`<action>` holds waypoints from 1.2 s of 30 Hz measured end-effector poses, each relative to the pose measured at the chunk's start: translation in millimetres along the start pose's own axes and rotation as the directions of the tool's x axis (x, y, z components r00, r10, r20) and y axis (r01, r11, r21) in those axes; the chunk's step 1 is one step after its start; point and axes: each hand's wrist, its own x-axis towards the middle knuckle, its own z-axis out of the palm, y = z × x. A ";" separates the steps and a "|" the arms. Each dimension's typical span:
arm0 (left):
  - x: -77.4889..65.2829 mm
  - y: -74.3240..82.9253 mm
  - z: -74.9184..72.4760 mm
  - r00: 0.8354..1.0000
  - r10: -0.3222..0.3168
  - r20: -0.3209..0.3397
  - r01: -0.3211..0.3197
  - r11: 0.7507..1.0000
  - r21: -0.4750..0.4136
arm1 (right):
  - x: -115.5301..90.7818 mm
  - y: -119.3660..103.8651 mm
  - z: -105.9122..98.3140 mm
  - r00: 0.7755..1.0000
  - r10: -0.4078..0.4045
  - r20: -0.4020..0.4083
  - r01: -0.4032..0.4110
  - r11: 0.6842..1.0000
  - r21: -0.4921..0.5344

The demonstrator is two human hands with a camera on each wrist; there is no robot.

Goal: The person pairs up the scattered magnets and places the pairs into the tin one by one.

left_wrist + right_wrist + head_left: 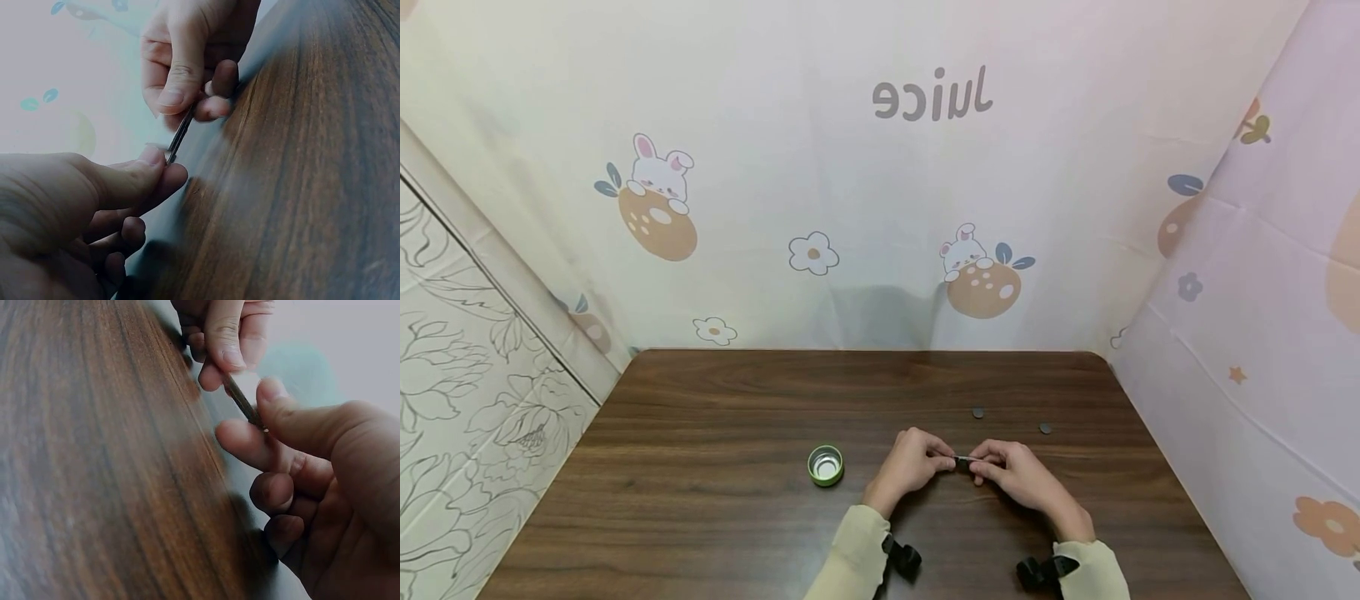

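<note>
Both hands meet over the table around one small, thin, dark flat piece (962,459), which both wrist views show nearly edge-on. My left hand (914,461) pinches one end of the piece (182,132) between thumb and index finger. At the opposite end, the thumb and index finger of my right hand (1011,471) hold the piece (244,402). Its exact kind cannot be made out. Left of the hands stands a small round green tin (825,465), its top uncovered and its silvery inside showing.
Two small grey discs (977,412) lie on the brown wooden table (715,417), beyond the right hand. A patterned curtain (880,183) hangs at the table's back edge, and more printed cloth borders the right side. A black camera mount is strapped to each wrist.
</note>
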 end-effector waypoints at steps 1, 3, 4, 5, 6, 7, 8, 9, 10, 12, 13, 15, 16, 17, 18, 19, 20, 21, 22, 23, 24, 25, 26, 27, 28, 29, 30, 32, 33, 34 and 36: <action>-0.2 -0.1 0.1 1.000 0.002 -0.002 -0.002 1.000 0.001 | -0.2 -0.2 0.3 1.000 0.001 0.001 -0.001 1.000 0.001; -0.4 -0.3 0.4 1.000 0.003 -0.005 -0.003 1.000 0.003 | -0.7 -0.7 0.6 1.000 -0.001 0.003 0.001 1.000 -0.001; -0.4 -0.4 0.5 1.000 0.004 -0.007 -0.004 1.000 0.003 | -0.9 -1.3 0.6 1.000 -0.003 0.004 0.003 1.000 -0.003; -0.3 -0.5 0.6 1.000 0.005 -0.008 -0.005 1.000 0.002 | -1.1 -1.8 0.5 1.000 -0.004 0.006 0.004 1.000 -0.005; -0.1 -0.6 0.8 1.000 0.009 -0.010 -0.009 1.000 0.003 | -1.1 -2.4 0.5 1.000 -0.005 0.007 0.005 1.000 -0.008; -0.3 -0.7 0.7 1.000 0.009 -0.011 -0.008 1.000 0.002 | -1.1 -3.1 0.6 1.000 -0.006 0.006 0.007 1.000 -0.011; -0.5 -0.8 0.6 1.000 0.013 -0.010 -0.013 1.000 0.002 | -1.1 -3.9 0.7 1.000 -0.004 0.006 0.004 1.000 -0.012; -0.7 -0.9 0.4 1.000 0.016 -0.010 -0.016 1.000 0.000 | -1.1 -4.6 0.9 1.000 -0.001 0.005 0.001 1.000 -0.010; -1.1 -1.0 0.1 1.000 0.018 -0.010 -0.018 1.000 -0.002 | -1.1 -5.2 1.0 1.000 0.004 0.003 -0.004 1.000 -0.009; -1.7 -1.5 -0.9 1.000 0.021 -0.010 -0.021 1.000 -0.002 | -1.1 -5.8 1.3 1.000 0.014 -0.005 -0.014 1.000 -0.002; -2.2 -1.6 -1.7 1.000 0.021 -0.011 -0.021 1.000 -0.002 | -1.1 -5.8 1.4 1.000 0.017 -0.011 -0.017 1.000 0.004; -3.0 -1.8 -3.7 1.000 0.021 -0.016 -0.021 1.000 0.002 | -1.1 -5.4 1.4 1.000 0.020 -0.023 -0.020 1.000 0.012; -3.5 -1.4 -5.1 1.000 0.022 -0.019 -0.022 1.000 0.004 | -1.1 -4.9 1.2 0.999 0.019 -0.030 -0.019 1.000 0.015; -4.0 -0.9 -6.7 0.999 0.022 -0.023 -0.022 1.000 0.005 | -1.2 -4.3 0.9 0.999 0.016 -0.038 -0.016 1.000 0.017; -4.3 0.5 -8.5 0.999 0.023 -0.029 -0.023 1.000 0.008 | -1.3 -3.4 0.4 0.999 0.013 -0.046 -0.012 1.000 0.018; -4.8 2.5 -10.6 0.999 0.026 -0.033 -0.026 1.000 0.010 | -1.6 -2.7 -0.3 0.999 0.006 -0.052 -0.005 1.000 0.020; -5.1 5.0 -12.9 0.999 0.030 -0.037 -0.030 1.000 0.009 | -2.1 -1.7 -1.1 0.998 0.004 -0.055 -0.003 1.000 0.021; -5.7 7.8 -15.4 0.999 0.035 -0.042 -0.034 0.999 0.010 | -2.6 -0.8 -2.2 0.998 0.000 -0.057 0.002 1.000 0.025; -6.8 10.2 -18.7 0.998 0.040 -0.047 -0.040 0.999 0.012 | -2.5 -0.4 -2.9 0.998 -0.006 -0.055 0.007 1.000 0.031; -7.9 12.8 -22.0 0.998 0.046 -0.052 -0.045 0.999 0.015 | -2.6 0.2 -3.9 0.999 -0.009 -0.053 0.011 0.999 0.033; -9.0 15.9 -25.6 0.997 0.054 -0.059 -0.052 0.998 0.022 | -2.9 0.8 -5.1 0.999 -0.012 -0.052 0.014 0.999 0.038; -10.4 18.5 -29.2 0.996 0.061 -0.065 -0.060 0.998 0.027 | -3.3 1.4 -6.3 0.999 -0.012 -0.048 0.014 0.999 0.042; -11.7 20.3 -32.6 0.995 0.071 -0.072 -0.069 0.997 0.031 | -3.6 2.0 -7.5 0.999 -0.009 -0.045 0.011 0.999 0.043; -13.6 22.2 -36.1 0.994 0.078 -0.076 -0.075 0.997 0.035 | -3.9 2.5 -8.8 0.999 -0.008 -0.043 0.010 0.999 0.045; -15.5 24.3 -40.0 0.993 0.083 -0.081 -0.080 0.996 0.039 | -4.1 3.0 -9.8 0.999 -0.006 -0.042 0.008 0.999 0.046; -17.6 26.2 -44.0 0.993 0.086 -0.084 -0.083 0.996 0.035 | -4.0 3.4 -10.7 0.999 -0.002 -0.041 0.004 0.999 0.049; -19.6 27.9 -48.1 0.992 0.087 -0.088 -0.085 0.996 0.031 | -3.9 3.5 -11.2 0.999 -0.002 -0.040 0.004 0.998 0.055; -24.3 30.2 -56.2 0.992 0.090 -0.091 -0.088 0.996 0.021 | -3.3 3.4 -11.6 1.000 -0.004 -0.030 0.006 0.998 0.063; -26.7 31.7 -60.7 0.992 0.089 -0.091 -0.088 0.996 0.018 | -3.1 3.2 -11.5 1.000 -0.007 -0.027 0.009 0.998 0.067; -28.8 32.9 -65.3 0.991 0.092 -0.092 -0.091 0.996 0.017 | -3.1 2.8 -11.4 1.000 -0.010 -0.024 0.012 0.997 0.071; -32.4 33.9 -74.3 0.990 0.105 -0.097 -0.104 0.994 0.016 | -3.2 2.0 -11.4 1.000 -0.017 -0.022 0.019 0.997 0.072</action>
